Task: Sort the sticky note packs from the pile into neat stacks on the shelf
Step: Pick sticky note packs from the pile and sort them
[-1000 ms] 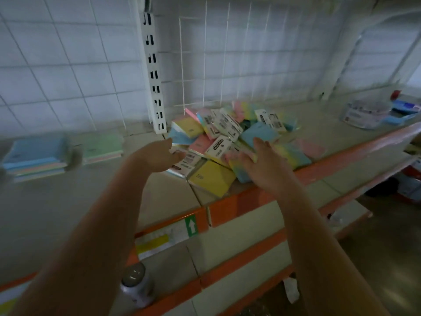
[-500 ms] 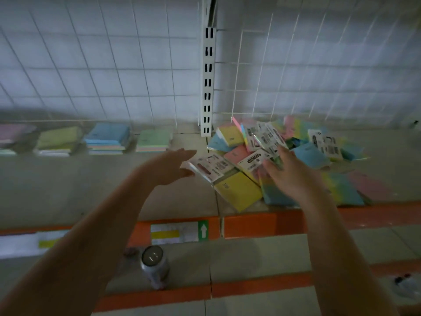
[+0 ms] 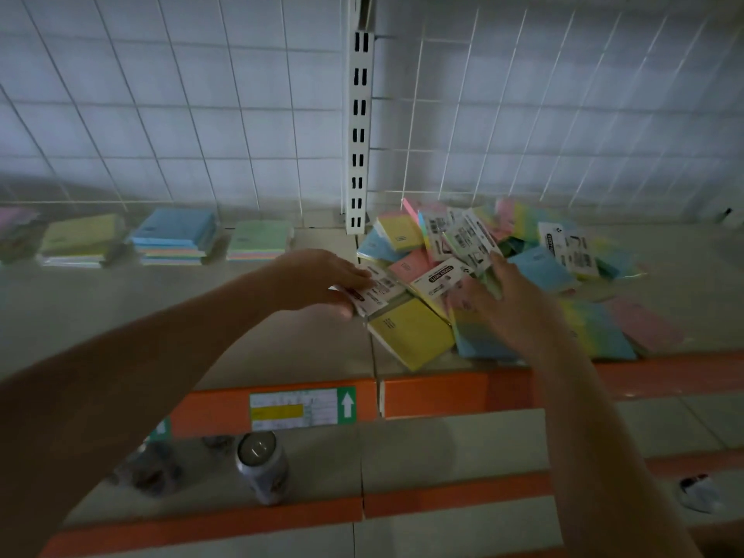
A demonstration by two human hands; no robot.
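now, take the white slotted upright [image 3: 358, 130] at the back of the shelf [image 3: 120, 316] as the landmark. the pile [image 3: 503, 275] of sticky note packs lies just right of its foot, a loose heap with packs tilted and overlapping every way, some showing barcode backs and some plain colour. left of the upright, along the back edge, stand the neat stacks: a green one [image 3: 259, 240] nearest it, then a blue-topped one [image 3: 174, 235], then a yellow-green one [image 3: 82, 239], and a pinkish one at the far left that is too blurred to read well.

the left hand [image 3: 322, 279], just below and in front of the upright's foot, has its grip clamped on a white-backed pack [image 3: 374, 294] at the pile's near left edge, thumb underneath and fingers over the top. that pack rests partly on a yellow pack [image 3: 410, 336]. the right hand [image 3: 507, 308], further right of the upright, lies spread on the heap with fingers loosely apart, pressing rather than pinching anything (it seems to be steadying the packs).

to do this step well, i'd judge the pack should be lifted straight up and clear before sliding left, so the yellow one beneath isn't dragged off the shelf's orange front edge [image 3: 435, 396]. it likely needs turning over so its colour shows, then setting squarely on the matching stack. below the upright, on the lower shelf, stands a drinks can [image 3: 263, 467], worth not knocking.
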